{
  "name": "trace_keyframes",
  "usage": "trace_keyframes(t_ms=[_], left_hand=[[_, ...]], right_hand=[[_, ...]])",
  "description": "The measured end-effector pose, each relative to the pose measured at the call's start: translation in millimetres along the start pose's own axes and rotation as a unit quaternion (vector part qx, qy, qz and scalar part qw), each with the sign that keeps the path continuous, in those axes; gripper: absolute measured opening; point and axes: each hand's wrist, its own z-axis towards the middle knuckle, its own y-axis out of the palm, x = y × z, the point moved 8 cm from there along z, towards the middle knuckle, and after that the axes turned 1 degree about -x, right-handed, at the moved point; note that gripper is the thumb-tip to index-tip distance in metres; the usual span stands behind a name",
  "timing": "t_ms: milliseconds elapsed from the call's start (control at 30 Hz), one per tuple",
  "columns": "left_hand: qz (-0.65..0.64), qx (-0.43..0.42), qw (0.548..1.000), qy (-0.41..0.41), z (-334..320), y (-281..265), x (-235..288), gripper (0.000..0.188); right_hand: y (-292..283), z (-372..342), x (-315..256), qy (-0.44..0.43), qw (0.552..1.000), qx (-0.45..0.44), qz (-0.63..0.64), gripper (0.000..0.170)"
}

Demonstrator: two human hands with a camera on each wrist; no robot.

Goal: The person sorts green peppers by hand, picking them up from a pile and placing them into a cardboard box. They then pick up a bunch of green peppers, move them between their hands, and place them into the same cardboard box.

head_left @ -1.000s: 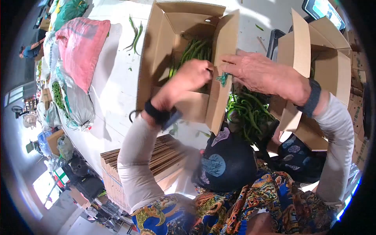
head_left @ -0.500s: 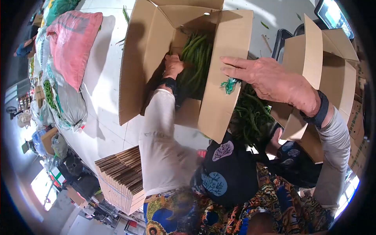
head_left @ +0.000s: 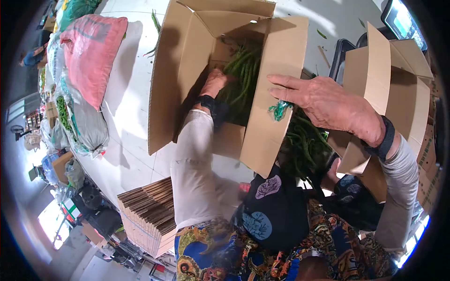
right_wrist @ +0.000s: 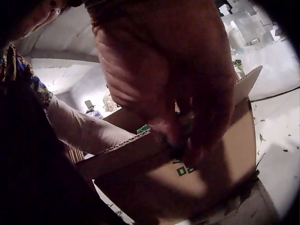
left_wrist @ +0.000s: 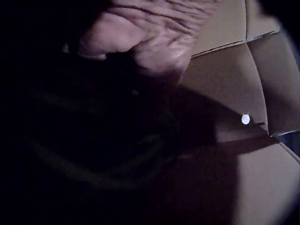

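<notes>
Inside the open cardboard box [head_left: 180, 70], the left hand [head_left: 215, 83] is down beside a heap of long green peppers [head_left: 244, 75]; its fingertips are hidden. The left wrist view is dark, with the left hand [left_wrist: 154, 37] at the top and the box wall [left_wrist: 225, 75] at right. The right hand [head_left: 330, 103] holds the edge of the box's side flap [head_left: 276, 61], two fingers lying over its inner face. Green plastic [head_left: 280, 110] shows at those fingers. In the right wrist view the right hand [right_wrist: 173, 79] reaches over the flap's corrugated edge [right_wrist: 126, 146].
A second open box [head_left: 408, 98] stands at right, near a device with a lit screen [head_left: 404, 23]. More peppers [head_left: 304, 145] lie below the right hand. Flattened cartons [head_left: 150, 210] are stacked at lower left; a pink sack [head_left: 93, 56] and other bags are at far left.
The left hand has gone from near the flap down into the box, beside the peppers. The right hand has stayed at the flap. The box now appears more widely open.
</notes>
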Motion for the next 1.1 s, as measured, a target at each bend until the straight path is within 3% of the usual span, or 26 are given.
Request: trace_keyframes(t_ms=[67, 200, 300, 367, 500, 533, 600, 667, 767, 800, 867, 933, 967, 1100], left_hand=[[0.049, 0.049, 0.997, 0.045, 3.3, -0.4, 3.5, 0.072], [0.037, 0.038, 0.997, 0.060, -20.7, -9.8, 25.2, 0.064], [0.085, 0.074, 0.992, 0.057, -26.1, -13.4, 27.3, 0.056], [0.069, 0.223, 0.965, 0.120, -32.0, -28.9, 29.2, 0.046], [0.044, 0.241, 0.959, 0.140, -84.7, -68.3, 69.6, 0.033], [0.012, 0.214, 0.963, 0.162, -98.9, -75.7, 79.1, 0.034], [-0.167, 0.159, 0.944, 0.238, -97.3, -81.8, 69.7, 0.035], [-0.380, 0.016, 0.893, 0.242, -137.9, -85.8, 88.6, 0.038], [-0.405, 0.085, 0.866, 0.281, -208.2, -124.7, 115.8, 0.035], [-0.415, 0.119, 0.853, 0.293, -228.7, -135.8, 122.8, 0.032], [-0.455, 0.111, 0.800, 0.374, -237.8, -161.8, 127.4, 0.023], [-0.504, 0.071, 0.752, 0.419, -266.5, -184.3, 148.5, 0.023], [-0.535, 0.073, 0.714, 0.446, -280.2, -194.1, 159.5, 0.027], [-0.525, -0.013, 0.702, 0.481, -329.9, -203.3, 202.0, 0.029]], right_hand=[[1.9, -2.0, 1.1, -0.012, 1.000, 0.006, 0.000, 0.046], [2.6, -1.0, -0.2, 0.001, 1.000, -0.006, 0.009, 0.045], [1.5, -5.0, 0.5, -0.001, 1.000, 0.003, 0.006, 0.045], [-1.3, -5.4, -0.5, -0.008, 1.000, 0.020, 0.000, 0.045], [-1.7, -3.0, -3.7, 0.002, 1.000, -0.025, 0.013, 0.045], [1.7, -2.0, -2.9, 0.018, 0.998, -0.058, 0.007, 0.045], [-1.0, -7.6, -3.1, -0.005, 1.000, -0.023, 0.009, 0.044], [-10.2, -14.3, -9.3, -0.029, 0.999, 0.013, 0.009, 0.042], [-23.0, -24.0, -16.5, -0.033, 0.999, 0.035, 0.010, 0.040], [-33.5, -34.6, -20.4, -0.061, 0.995, 0.082, 0.018, 0.039], [-50.8, -57.1, -25.6, -0.092, 0.986, 0.136, 0.019, 0.040], [-69.9, -78.9, -29.9, -0.011, 0.997, 0.064, 0.044, 0.043], [-81.1, -92.2, -37.2, 0.010, 0.995, 0.083, 0.052, 0.041], [-101.4, -134.5, -52.3, 0.058, 0.982, 0.107, 0.148, 0.038]])
